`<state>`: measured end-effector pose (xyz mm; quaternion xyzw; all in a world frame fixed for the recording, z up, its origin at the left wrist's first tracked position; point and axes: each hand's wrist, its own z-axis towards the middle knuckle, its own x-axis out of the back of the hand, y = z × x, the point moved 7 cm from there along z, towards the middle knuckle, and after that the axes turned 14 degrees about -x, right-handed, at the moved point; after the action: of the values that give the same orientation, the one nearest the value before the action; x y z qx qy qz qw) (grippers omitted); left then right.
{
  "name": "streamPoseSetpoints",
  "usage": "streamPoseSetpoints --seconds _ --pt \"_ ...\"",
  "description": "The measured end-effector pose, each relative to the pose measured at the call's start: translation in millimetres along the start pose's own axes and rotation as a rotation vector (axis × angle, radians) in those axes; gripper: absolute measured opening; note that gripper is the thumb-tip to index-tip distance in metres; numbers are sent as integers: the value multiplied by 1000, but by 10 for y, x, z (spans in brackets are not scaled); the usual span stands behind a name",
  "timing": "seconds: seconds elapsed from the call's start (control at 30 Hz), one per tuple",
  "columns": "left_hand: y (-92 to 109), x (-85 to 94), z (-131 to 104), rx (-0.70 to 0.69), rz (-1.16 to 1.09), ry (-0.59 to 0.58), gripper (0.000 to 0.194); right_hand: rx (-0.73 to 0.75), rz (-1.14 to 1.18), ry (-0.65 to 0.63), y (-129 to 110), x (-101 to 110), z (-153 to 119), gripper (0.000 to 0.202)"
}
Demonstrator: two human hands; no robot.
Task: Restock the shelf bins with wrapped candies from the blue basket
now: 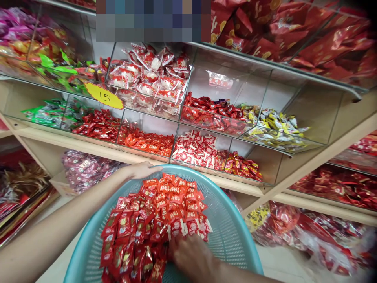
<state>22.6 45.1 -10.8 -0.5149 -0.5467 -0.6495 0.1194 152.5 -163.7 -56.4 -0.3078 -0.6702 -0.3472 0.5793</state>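
A large round turquoise plastic basket [232, 228] with perforated walls is in front of me, tilted toward me. My left hand [143, 170] grips its far rim on the left side. Rows of red-wrapped candies [126, 224] cover much of the basket's left and middle, with orange-red packets [176, 192] at the far end. A few red-and-white candies [176, 227] lie near the centre. Inside the basket, my right hand [191, 255] is closed with curled fingers at the red candies; its fingertips are partly hidden and slightly blurred.
Beyond the basket stand wooden shelves with clear compartments of wrapped candies [196, 147]. A yellow price tag [104, 96] marked 15 hangs on one divider. Bagged goods [309, 232] lie low on the right, and a purple-pink bag [85, 169] sits under the shelf on the left.
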Motion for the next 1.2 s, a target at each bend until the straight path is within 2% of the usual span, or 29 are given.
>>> streamPoseSetpoints --seconds 0.1,0.3,0.4,0.47,0.53,0.63,0.73,0.8,0.87,1.03,1.2 --pt "-15 3 7 -2 0 16 84 2 -70 -79 -21 35 -9 8" --pt "7 9 3 -17 -11 22 81 -34 -78 -20 -18 48 3 5" --pt "-5 8 0 0 1 16 81 -88 -58 -56 76 137 35 6" --pt "-6 15 -2 6 11 24 81 -159 -17 -63 241 337 96 15" --pt "5 14 -7 3 9 22 79 -259 50 -12 506 635 210 19" --pt "42 -9 -10 -24 -10 -10 76 -436 158 179 1027 1086 461 23" --pt "41 7 -17 -11 5 8 80 -596 261 384 1510 1305 735 19" --pt "26 22 -25 4 18 26 84 -677 349 455 1728 1297 899 21" --pt "16 21 -30 3 17 25 85 -730 421 460 1841 1220 1034 26" --pt "-23 -10 -14 -8 -10 4 83 -788 482 417 1877 1047 1173 19" --pt "-74 -24 22 -3 -21 23 83 -824 496 527 1901 1007 1151 12"
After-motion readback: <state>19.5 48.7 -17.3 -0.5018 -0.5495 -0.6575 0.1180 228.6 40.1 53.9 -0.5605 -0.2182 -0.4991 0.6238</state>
